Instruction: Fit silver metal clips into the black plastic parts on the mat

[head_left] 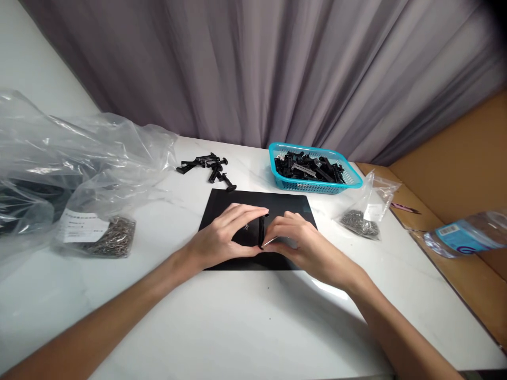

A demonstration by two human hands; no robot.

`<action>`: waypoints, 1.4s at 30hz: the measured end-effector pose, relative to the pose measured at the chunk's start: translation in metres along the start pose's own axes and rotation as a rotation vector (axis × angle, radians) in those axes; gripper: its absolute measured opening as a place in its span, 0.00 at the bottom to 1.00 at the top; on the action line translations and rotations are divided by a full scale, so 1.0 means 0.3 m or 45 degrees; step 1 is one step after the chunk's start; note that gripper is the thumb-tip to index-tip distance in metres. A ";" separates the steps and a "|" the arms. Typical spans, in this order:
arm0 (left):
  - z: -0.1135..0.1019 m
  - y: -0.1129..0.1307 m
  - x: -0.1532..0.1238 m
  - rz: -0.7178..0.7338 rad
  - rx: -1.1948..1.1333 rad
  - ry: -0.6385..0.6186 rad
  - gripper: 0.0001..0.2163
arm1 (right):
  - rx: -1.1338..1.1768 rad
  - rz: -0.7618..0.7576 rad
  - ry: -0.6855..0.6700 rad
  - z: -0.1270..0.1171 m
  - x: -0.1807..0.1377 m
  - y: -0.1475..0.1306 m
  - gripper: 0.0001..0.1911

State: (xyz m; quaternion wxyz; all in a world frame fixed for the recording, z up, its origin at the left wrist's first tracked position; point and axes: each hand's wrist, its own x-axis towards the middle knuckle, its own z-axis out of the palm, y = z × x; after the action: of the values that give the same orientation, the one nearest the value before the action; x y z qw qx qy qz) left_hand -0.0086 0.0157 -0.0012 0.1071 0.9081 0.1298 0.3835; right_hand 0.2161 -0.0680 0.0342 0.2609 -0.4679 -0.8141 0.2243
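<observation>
Both hands meet over a black mat [222,203] on the white table. My left hand [224,235] pinches a slim black plastic part [261,231], held upright between thumb and forefinger. My right hand [299,240] is closed beside it and holds a thin metal pin [270,241] whose tip touches the lower end of the black part. A few tiny metal bits lie on the mat under the left fingers.
A turquoise basket [348,182] of black parts stands behind the mat, loose black parts [209,166] to its left. Small bags of metal pieces lie at the left [113,237] and right [362,221]. A big clear bag [59,158] fills the left; a water bottle [463,237] lies right.
</observation>
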 end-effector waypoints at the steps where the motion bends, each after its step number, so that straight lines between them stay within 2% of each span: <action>1: 0.001 0.002 0.000 0.006 0.013 0.017 0.30 | 0.037 0.039 0.008 0.003 0.003 0.005 0.06; 5: 0.000 0.010 0.005 0.005 0.063 0.101 0.29 | 0.282 0.210 0.027 0.004 0.012 0.029 0.08; 10: 0.001 0.009 0.007 0.097 0.076 0.104 0.32 | 0.591 0.263 -0.037 0.010 0.022 0.042 0.11; 18: 0.001 0.001 -0.005 0.160 0.093 0.133 0.32 | 0.596 0.320 -0.004 0.033 0.023 0.036 0.10; 25: -0.011 0.007 0.012 -0.232 -0.068 0.124 0.28 | 0.576 0.285 0.110 0.015 0.033 0.012 0.16; 27: -0.008 0.010 0.020 -0.341 -0.167 0.112 0.29 | 0.600 0.268 0.243 0.001 0.035 0.006 0.17; 29: -0.002 0.010 0.022 -0.424 -0.249 0.087 0.30 | 0.551 0.250 0.471 -0.005 0.033 0.006 0.18; 31: 0.005 0.009 0.020 -0.469 -0.289 0.066 0.30 | 0.420 0.219 0.639 0.002 0.030 0.011 0.17; 34: 0.012 0.008 0.017 -0.501 -0.316 0.050 0.29 | 0.155 0.164 0.772 0.029 0.024 0.019 0.18; 37: 0.006 0.012 0.023 -0.569 -0.355 0.041 0.28 | 0.086 0.161 0.729 0.050 0.019 0.016 0.21; 40: -0.011 0.016 0.032 -0.637 -0.378 0.010 0.26 | 0.428 0.210 0.549 0.058 0.016 0.005 0.21; 42: -0.020 0.016 0.035 -0.651 -0.392 -0.021 0.26 | 0.678 0.215 0.551 0.061 0.016 -0.002 0.17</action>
State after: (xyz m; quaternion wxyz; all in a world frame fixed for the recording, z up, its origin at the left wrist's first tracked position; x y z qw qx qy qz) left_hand -0.0052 0.0151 0.0113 0.3378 0.8221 0.2935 0.3519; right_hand 0.2020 -0.0663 0.0218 0.5209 -0.4858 -0.6112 0.3450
